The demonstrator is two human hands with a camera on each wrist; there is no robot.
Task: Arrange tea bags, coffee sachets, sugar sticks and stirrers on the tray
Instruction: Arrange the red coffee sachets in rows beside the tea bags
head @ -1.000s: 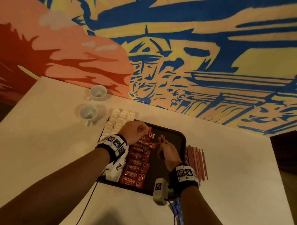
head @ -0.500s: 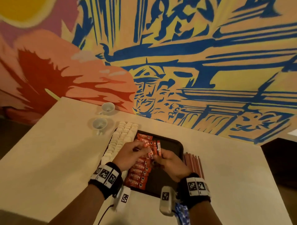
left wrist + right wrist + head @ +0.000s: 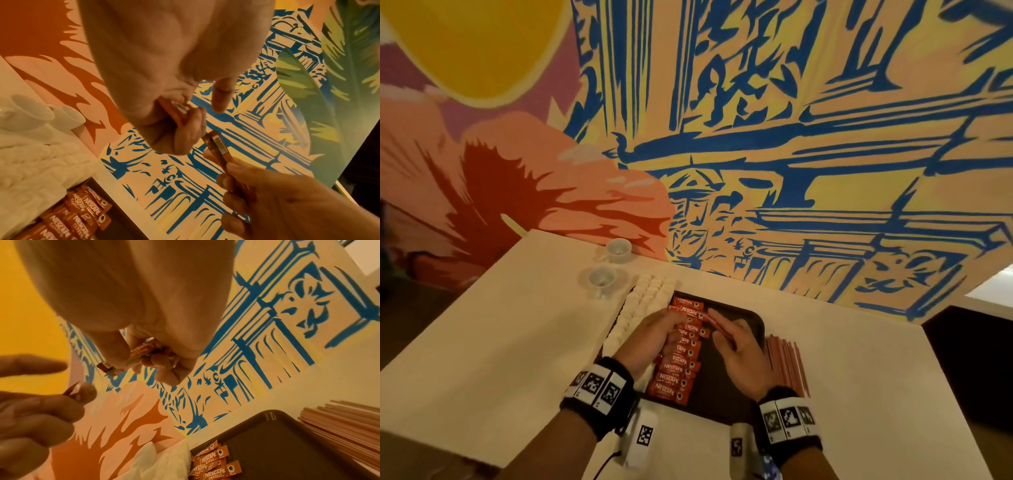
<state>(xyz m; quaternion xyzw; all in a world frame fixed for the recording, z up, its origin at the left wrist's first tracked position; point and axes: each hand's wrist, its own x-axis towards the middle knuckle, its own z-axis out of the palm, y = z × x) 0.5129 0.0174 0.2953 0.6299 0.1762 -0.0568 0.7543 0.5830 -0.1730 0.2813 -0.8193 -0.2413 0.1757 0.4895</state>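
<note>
Both hands over the dark tray [image 3: 755,320], each grasping coffee. Left hand [image 3: 654,337] sits above the middle of the sachet row; in the left wrist view its thumb and curled fingers [image 3: 185,134] pinch one orange Nescafé sachet [image 3: 174,110], index finger held out apart from the pinch. Right hand [image 3: 739,356] hovers just right of the row over the tray's bare floor, fingers curled round a small bunch of sachets [image 3: 220,149] whose end sticks out toward the left hand; the two hands are close but not touching. How many sachets are in the bunch cannot be told. Row of Nescafé Classic sachets [image 3: 681,363] lies on the left half of the tray, overlapping like shingles, running from the near edge to the far edge, labels up. White ridged packets [image 3: 643,301] lie in a long overlapping band along the tray's left side, partly off its rim onto the worktop [image 3: 500,325]; whether these are tea bags or sugar cannot be told. Bundle of thin pinkish-brown stirrers [image 3: 787,363] rests on the worktop just beside the tray's right edge, off the tray. Two white cups [image 3: 602,279], one behind the other, stand on the worktop beyond the tray's far left corner, near the painted mural wall [image 3: 791,154].
</note>
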